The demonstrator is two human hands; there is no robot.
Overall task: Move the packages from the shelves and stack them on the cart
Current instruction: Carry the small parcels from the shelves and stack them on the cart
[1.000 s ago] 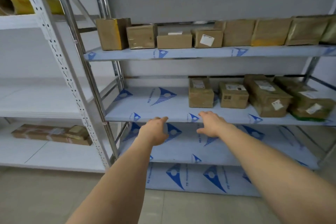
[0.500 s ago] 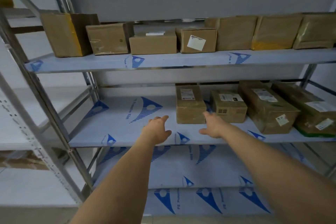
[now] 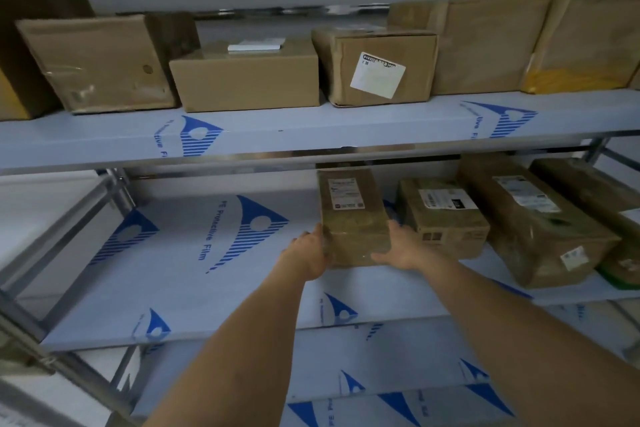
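Upper left: cardboard boxes (image 3: 100, 62) on film-covered upper shelf (image 3: 311, 128), leftmost cut off by frame edge. Centre: left hand (image 3: 308, 253) pressed to left side of tape-wrapped brown package (image 3: 353, 218) on middle shelf (image 3: 194, 270); right hand (image 3: 403, 250) clasps its right side, fingertips hidden. Right: glossy wrapped parcels (image 3: 533, 218), labels unreadable.
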